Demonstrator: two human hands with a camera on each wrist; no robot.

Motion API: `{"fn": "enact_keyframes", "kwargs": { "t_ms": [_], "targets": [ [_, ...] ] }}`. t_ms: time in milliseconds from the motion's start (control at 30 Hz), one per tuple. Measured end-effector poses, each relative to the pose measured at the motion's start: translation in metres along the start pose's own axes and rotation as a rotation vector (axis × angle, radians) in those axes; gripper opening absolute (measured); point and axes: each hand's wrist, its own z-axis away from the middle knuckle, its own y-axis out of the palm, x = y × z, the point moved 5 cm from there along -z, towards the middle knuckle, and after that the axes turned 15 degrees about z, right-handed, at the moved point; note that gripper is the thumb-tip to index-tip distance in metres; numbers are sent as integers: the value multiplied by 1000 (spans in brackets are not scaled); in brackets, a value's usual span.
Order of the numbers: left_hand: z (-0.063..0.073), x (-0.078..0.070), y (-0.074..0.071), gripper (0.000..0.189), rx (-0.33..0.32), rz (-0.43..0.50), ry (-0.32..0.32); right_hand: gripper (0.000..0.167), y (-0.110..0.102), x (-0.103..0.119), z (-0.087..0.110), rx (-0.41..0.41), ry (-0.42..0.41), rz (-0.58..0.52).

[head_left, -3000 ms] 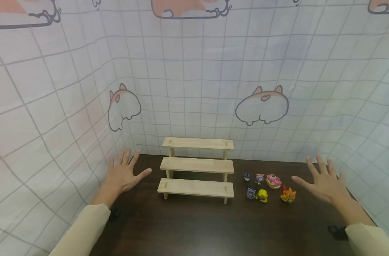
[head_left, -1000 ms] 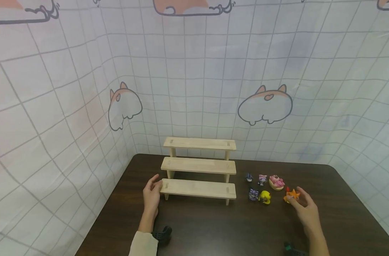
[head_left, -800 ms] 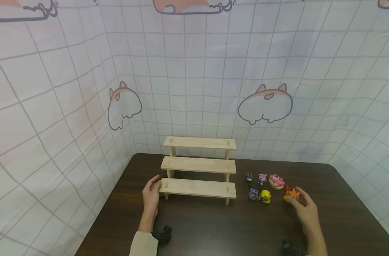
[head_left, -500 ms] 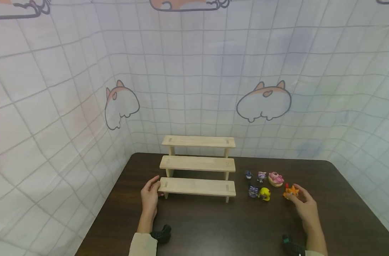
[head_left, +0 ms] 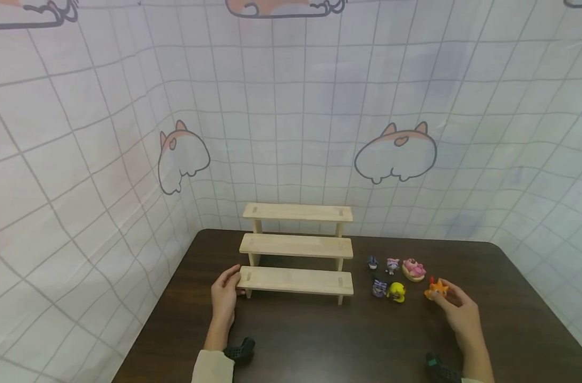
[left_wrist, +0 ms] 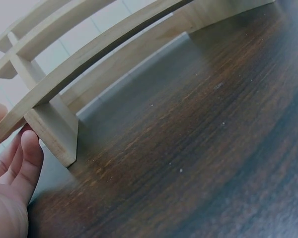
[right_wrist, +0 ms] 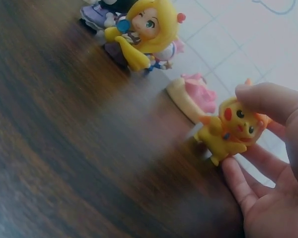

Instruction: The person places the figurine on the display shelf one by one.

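A three-step wooden display stand stands on the dark table. My left hand holds the left end of its lowest board, the thumb above and the other fingers curled beneath, as the left wrist view shows. On the right, my right hand pinches a small yellow Pikachu figurine in an orange hooded outfit between thumb and fingers. Its feet are right at the tabletop. Beside it sits a pink figurine on a cream round base. A yellow-haired figurine stands farther left.
Several more small figurines are grouped right of the stand, among them a purple striped one, a dark blue one and a pink-and-white one. A white grid-patterned cloth hangs behind the dark wooden table and along its sides.
Both hands were spread open at the sides three seconds ago. They have since come inward, the left onto the stand's lowest board, the right onto the Pikachu figurine. During the last second they stay nearly still.
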Motion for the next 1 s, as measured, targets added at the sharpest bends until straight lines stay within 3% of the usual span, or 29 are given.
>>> {"fn": "enact_keyframes", "kwargs": {
  "t_ms": [433,1000],
  "targets": [
    [-1,-1,-2,32,13,33,-20,77,-4,-4,5,52,-86,28],
    [0,1,-2,31,-10,35,-15,74,-10,-3,3,0,-48,13]
  ]
}}
